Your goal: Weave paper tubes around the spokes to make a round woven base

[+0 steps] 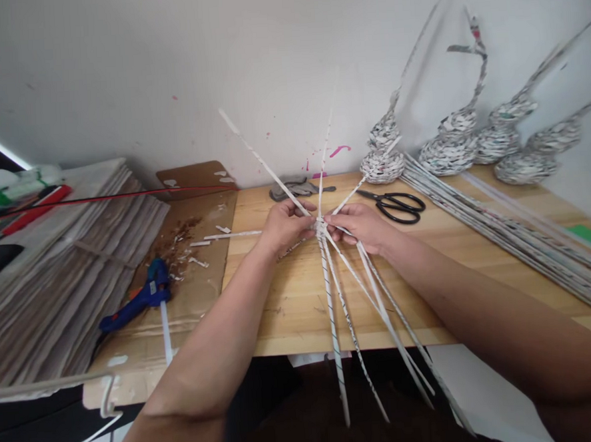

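Observation:
Several rolled paper sticks spread out like spokes from a small woven centre, held just above the wooden table. My left hand pinches the sticks at the left of that centre, thumb and fingers closed. On the other side my right hand is closed on the sticks close to the crossing. Some sticks point up toward the wall, and others hang down past the table's front edge. The fingers partly hide where the sticks cross.
Black-handled scissors and a grey cloth-like bundle lie behind my hands. Woven paper gourds stand along the wall. A bundle of paper sticks is at right. At left are a blue glue gun, cardboard and stacked newspapers.

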`<state>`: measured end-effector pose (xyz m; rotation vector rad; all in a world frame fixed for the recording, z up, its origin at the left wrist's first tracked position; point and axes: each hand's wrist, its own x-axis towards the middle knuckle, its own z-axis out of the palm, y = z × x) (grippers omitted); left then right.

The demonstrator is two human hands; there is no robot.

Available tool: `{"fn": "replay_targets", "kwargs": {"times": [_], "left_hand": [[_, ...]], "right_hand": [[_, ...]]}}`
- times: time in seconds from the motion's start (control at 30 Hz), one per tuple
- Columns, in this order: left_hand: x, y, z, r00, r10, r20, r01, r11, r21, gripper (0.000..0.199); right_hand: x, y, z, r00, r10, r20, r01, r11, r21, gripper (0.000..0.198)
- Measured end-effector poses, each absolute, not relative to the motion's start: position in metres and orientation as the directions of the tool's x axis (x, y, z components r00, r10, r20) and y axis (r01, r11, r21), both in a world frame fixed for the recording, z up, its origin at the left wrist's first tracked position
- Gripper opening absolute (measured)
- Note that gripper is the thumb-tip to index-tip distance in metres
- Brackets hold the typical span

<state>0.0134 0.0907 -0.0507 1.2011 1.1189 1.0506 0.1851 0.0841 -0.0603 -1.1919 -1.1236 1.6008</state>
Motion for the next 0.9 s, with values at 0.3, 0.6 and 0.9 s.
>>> {"fn": "replay_targets", "kwargs": {"times": [0.3, 0.6, 0.9], "left_hand": [[0.014, 0.09, -0.05, 0.126, 0.985, -0.121, -0.076, 0.131, 0.988, 0.019], [0.016, 0.092, -0.053, 0.104, 0.987, -0.126, -0.086, 0.135, 0.987, 0.014], [0.02, 0.089, -0.053, 0.113, 0.986, -0.123, -0.057, 0.13, 0.99, 0.017]], "right_hand": [[0.176, 0.082, -0.058, -0.191, 0.961, -0.201, -0.126, -0.227, -0.966, 0.01], [0.172, 0.083, -0.059, -0.097, 0.976, -0.196, -0.073, -0.204, -0.976, 0.015], [0.172, 0.083, -0.062, -0.057, 0.987, -0.147, 0.007, -0.147, -0.989, 0.014]]}}
